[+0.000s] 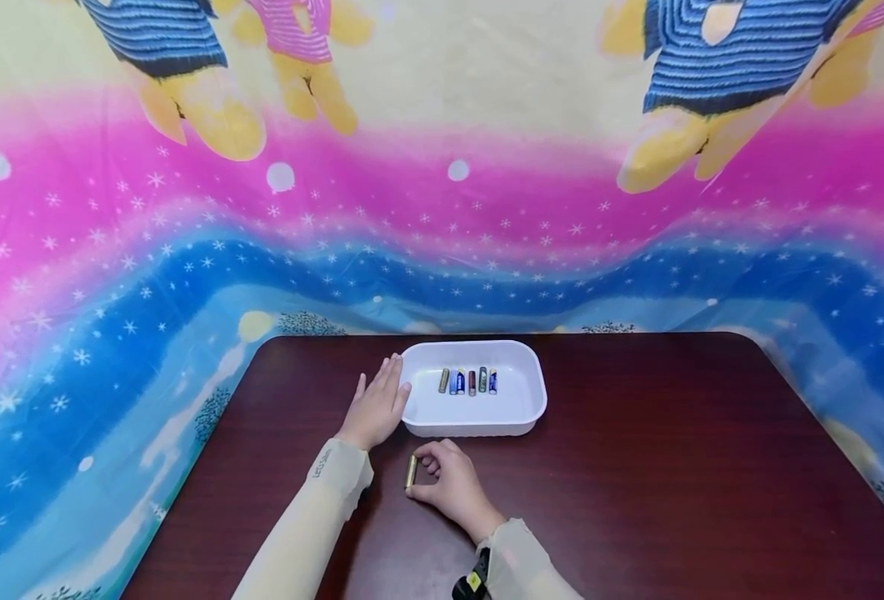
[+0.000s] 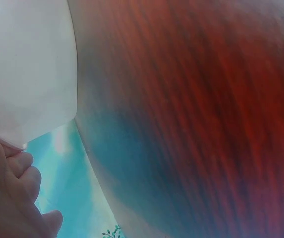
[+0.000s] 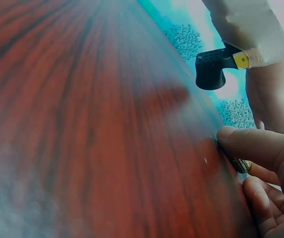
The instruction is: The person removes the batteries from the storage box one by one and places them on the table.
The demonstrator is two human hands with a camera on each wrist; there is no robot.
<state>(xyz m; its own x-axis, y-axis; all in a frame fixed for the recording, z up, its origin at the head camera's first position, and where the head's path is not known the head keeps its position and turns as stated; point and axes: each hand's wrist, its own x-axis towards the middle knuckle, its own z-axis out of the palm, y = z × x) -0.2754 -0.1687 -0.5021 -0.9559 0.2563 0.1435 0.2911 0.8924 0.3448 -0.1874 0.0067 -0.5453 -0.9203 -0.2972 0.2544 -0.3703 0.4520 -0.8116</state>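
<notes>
Thumb and fingertips of my right hand (image 1: 452, 487) pinch a gold-coloured battery (image 1: 411, 472) by its two ends, low over the table in front of the tray. The right wrist view shows part of this battery (image 3: 240, 164) between thumb and fingers, the rest hidden. My left hand (image 1: 376, 404) rests its straight fingers against the left side of a white plastic tray (image 1: 479, 430). In the left wrist view the fingers (image 2: 28, 181) are at the tray's rim. Inside the tray several batteries lie side by side, among them a gold one (image 1: 444, 381), a red one (image 1: 472, 383) and a green one (image 1: 482, 379).
The dark brown wooden table (image 1: 674, 467) extends to both sides of the tray. Its far edge lies just behind the tray, where a colourful printed cloth (image 1: 442, 250) hangs. A black wrist camera (image 1: 473, 582) is strapped at the right sleeve.
</notes>
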